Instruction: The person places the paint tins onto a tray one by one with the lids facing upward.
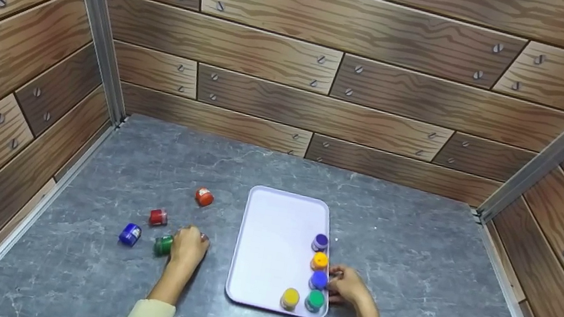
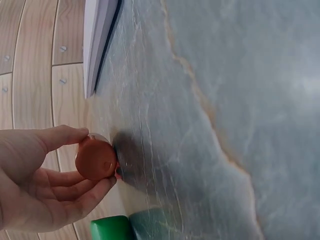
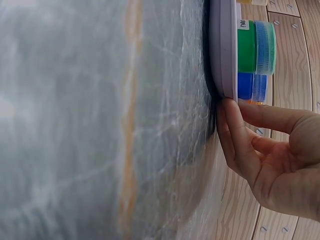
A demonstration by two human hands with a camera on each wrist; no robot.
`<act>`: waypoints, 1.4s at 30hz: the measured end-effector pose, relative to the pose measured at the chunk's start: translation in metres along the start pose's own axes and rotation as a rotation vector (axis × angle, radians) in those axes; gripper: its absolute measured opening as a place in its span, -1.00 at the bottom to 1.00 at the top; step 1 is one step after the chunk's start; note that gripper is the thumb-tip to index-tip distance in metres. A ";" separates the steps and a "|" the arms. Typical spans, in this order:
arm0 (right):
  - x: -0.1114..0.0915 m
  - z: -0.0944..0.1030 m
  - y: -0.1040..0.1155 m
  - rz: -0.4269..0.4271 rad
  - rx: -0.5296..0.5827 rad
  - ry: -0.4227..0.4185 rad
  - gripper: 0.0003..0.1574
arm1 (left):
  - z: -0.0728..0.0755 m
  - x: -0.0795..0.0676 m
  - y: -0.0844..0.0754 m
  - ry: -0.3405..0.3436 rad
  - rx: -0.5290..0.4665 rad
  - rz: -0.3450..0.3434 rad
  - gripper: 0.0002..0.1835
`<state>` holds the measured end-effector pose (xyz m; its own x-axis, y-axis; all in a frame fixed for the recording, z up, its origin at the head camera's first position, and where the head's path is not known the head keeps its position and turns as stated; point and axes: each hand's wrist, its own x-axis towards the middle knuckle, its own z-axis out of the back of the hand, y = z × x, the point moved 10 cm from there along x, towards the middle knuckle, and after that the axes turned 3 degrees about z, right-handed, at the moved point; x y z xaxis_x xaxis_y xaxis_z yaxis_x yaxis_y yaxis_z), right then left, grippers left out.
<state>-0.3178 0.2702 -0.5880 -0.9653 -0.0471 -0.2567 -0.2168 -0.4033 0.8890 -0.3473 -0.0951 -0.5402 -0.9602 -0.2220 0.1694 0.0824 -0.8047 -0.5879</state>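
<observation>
Beneath the head camera, the left hand (image 1: 189, 245) is low over the worktop (image 1: 414, 245), with a green jar (image 1: 163, 245) just left of it, a red jar (image 1: 158, 217) and a blue jar (image 1: 129, 235) farther left, and an orange jar (image 1: 204, 196) ahead of it. Right of that hand lies the tray (image 1: 275, 241), five jars (image 1: 318, 280) standing on it near the right hand (image 1: 346, 285). From the left wrist, the left hand pinches a brownish jar (image 2: 95, 159). From the right wrist, the right hand grips the tray at its rim.
</observation>
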 end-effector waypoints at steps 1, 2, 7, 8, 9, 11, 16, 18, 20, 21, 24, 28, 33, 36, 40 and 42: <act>0.000 0.000 0.000 -0.002 0.002 0.000 -0.57 | 0.000 0.000 0.000 0.000 -0.001 0.001 -0.79; 0.000 0.000 0.000 -0.003 0.005 0.001 -0.57 | 0.000 0.000 0.000 -0.002 -0.003 0.002 -0.78; 0.000 -0.003 0.002 0.010 0.030 0.028 -0.56 | 0.001 -0.002 0.001 -0.019 -0.026 0.006 -0.74; 0.000 -0.003 0.002 0.013 0.034 0.032 -0.56 | 0.002 -0.002 0.001 -0.024 -0.031 0.005 -0.74; 0.000 -0.003 0.003 0.015 0.037 0.035 -0.56 | 0.002 -0.002 0.001 -0.028 -0.036 0.006 -0.74; 0.000 -0.003 0.002 0.014 0.034 0.035 -0.57 | 0.004 -0.002 0.001 -0.035 -0.045 0.007 -0.74; -0.001 -0.001 0.001 0.001 0.021 0.017 -0.58 | 0.007 -0.004 -0.002 -0.053 -0.060 -0.006 -0.76; -0.001 -0.001 0.001 0.000 0.026 0.013 -0.58 | 0.009 -0.005 -0.004 -0.068 -0.063 -0.020 -0.75; -0.001 -0.001 0.001 -0.001 0.033 0.008 -0.58 | 0.011 -0.006 -0.006 -0.082 -0.069 -0.031 -0.73; -0.001 -0.001 0.001 -0.001 0.034 0.003 -0.58 | 0.012 -0.007 -0.006 -0.087 -0.072 -0.033 -0.73; -0.001 0.000 0.001 -0.007 0.024 -0.011 -0.58 | 0.014 -0.008 -0.009 -0.106 -0.089 -0.047 -0.79; -0.001 0.001 0.000 -0.012 0.009 -0.016 -0.59 | 0.015 -0.010 -0.011 -0.119 -0.117 -0.061 -0.91; 0.000 0.000 0.000 0.002 0.022 0.002 -0.61 | 0.015 -0.012 -0.012 -0.141 -0.152 -0.076 -0.89; 0.000 -0.002 0.001 0.006 0.037 0.014 -0.61 | 0.017 -0.014 -0.013 -0.160 -0.168 -0.081 -0.86; 0.000 -0.003 0.000 0.006 0.044 0.025 -0.60 | 0.019 -0.016 -0.015 -0.168 -0.173 -0.079 -0.85; 0.000 -0.002 0.000 0.003 0.043 0.022 -0.59 | 0.019 -0.017 -0.016 -0.165 -0.168 -0.080 -0.85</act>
<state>-0.3178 0.2679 -0.5890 -0.9626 -0.0687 -0.2621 -0.2204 -0.3638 0.9050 -0.3271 -0.0890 -0.5183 -0.9040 -0.2595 0.3398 -0.0511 -0.7234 -0.6886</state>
